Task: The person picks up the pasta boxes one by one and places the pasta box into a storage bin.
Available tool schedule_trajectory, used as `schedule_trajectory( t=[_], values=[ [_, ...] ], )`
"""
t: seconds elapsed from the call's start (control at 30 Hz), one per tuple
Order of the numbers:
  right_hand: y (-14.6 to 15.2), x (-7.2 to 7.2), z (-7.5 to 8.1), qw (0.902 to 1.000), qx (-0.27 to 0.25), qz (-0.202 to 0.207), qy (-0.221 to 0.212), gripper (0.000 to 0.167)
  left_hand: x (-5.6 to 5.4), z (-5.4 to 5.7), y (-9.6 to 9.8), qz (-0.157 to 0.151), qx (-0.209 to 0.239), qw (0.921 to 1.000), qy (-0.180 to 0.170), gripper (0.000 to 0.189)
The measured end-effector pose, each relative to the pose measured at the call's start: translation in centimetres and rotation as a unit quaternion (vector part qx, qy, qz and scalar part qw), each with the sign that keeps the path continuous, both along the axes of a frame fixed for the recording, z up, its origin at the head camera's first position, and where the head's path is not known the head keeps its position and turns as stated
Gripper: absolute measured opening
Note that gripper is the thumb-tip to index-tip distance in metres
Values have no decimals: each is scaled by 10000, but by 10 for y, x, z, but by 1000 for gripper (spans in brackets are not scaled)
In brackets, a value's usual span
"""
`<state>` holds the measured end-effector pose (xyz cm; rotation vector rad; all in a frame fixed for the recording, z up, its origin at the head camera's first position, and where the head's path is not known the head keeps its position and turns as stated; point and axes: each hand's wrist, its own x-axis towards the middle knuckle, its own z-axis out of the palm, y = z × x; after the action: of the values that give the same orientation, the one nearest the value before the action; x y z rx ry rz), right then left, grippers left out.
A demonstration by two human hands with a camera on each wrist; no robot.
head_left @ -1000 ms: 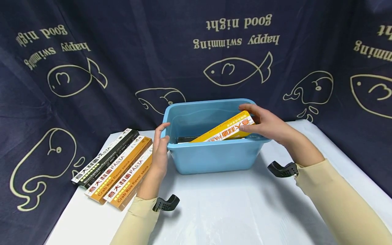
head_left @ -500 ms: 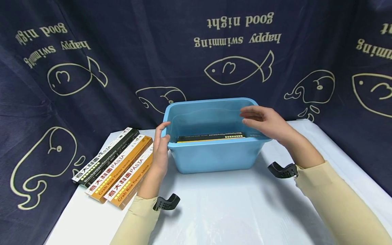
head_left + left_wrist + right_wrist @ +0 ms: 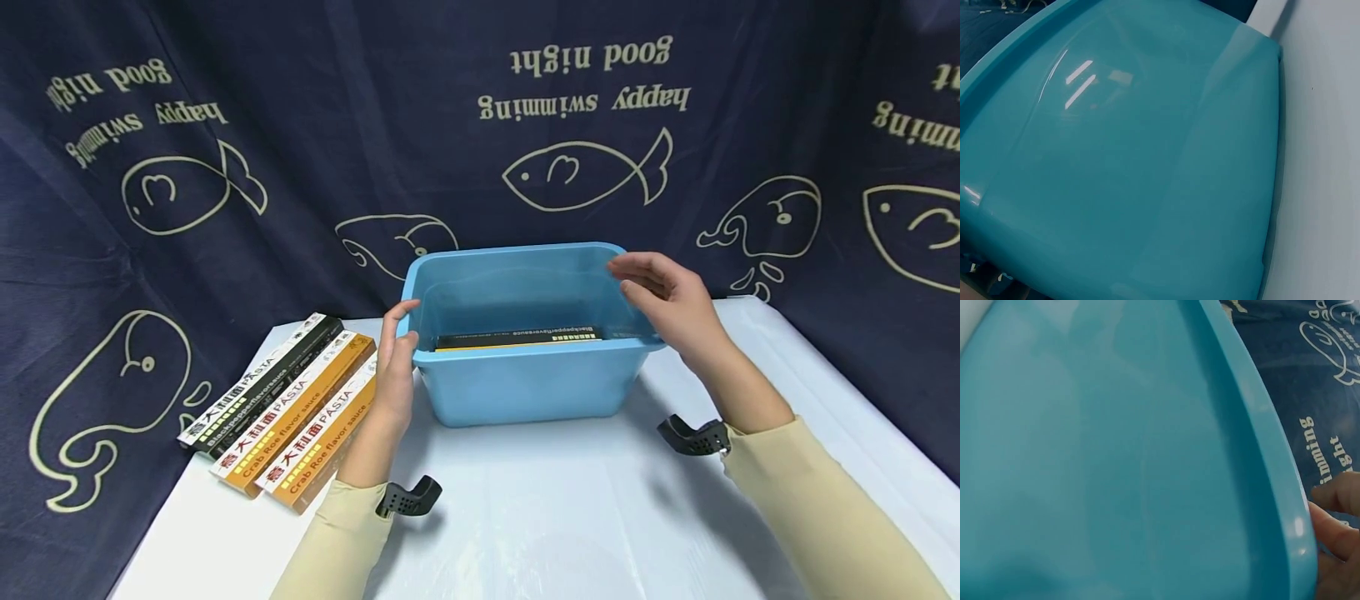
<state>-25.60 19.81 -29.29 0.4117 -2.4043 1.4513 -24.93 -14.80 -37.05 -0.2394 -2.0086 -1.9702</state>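
A blue plastic bin [image 3: 525,387] stands on the white table. Inside, along its front wall, lies a black pasta box [image 3: 517,336] marked Blackpepper flavor sauce, with a thin yellow edge of another box showing in front of it. My left hand [image 3: 393,371] grips the bin's left rim, index finger over the edge and thumb just below it. Over the right rim hovers my right hand [image 3: 671,304], fingers loosely bent, thumb apart from them, nothing held. The right wrist view catches its fingers [image 3: 1335,534] beside the rim; the bin's outer wall [image 3: 1147,156] fills the left wrist view.
Left of the bin, a black pasta box [image 3: 262,383] and two orange Crab Roe pasta boxes [image 3: 288,417] [image 3: 330,437] lie slanted side by side on the table [image 3: 540,508]. A dark blue curtain [image 3: 420,150] with fish drawings hangs close behind the bin.
The yellow pasta box left my right hand and dropped into the bin, where only its edge shows. My right hand then shifted right to the rim. The left hand kept its place.
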Motion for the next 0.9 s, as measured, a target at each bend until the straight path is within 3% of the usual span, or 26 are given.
schedule_trajectory(
  t=[0.37, 0.7, 0.9],
  values=[
    [4, 5, -22, 9930, -642, -996, -32, 40, 0, 0, 0, 33, -71, 10000, -29, 52],
    [7, 8, -39, 9853, -1261, -1080, -407, 44, 0, 2, 0, 57, -12, 10000, -15, 50],
    [12, 11, -49, 9848, -1427, -652, -752, 44, 0, -2, 1, 24, -69, 9999, -82, 51]
  ],
)
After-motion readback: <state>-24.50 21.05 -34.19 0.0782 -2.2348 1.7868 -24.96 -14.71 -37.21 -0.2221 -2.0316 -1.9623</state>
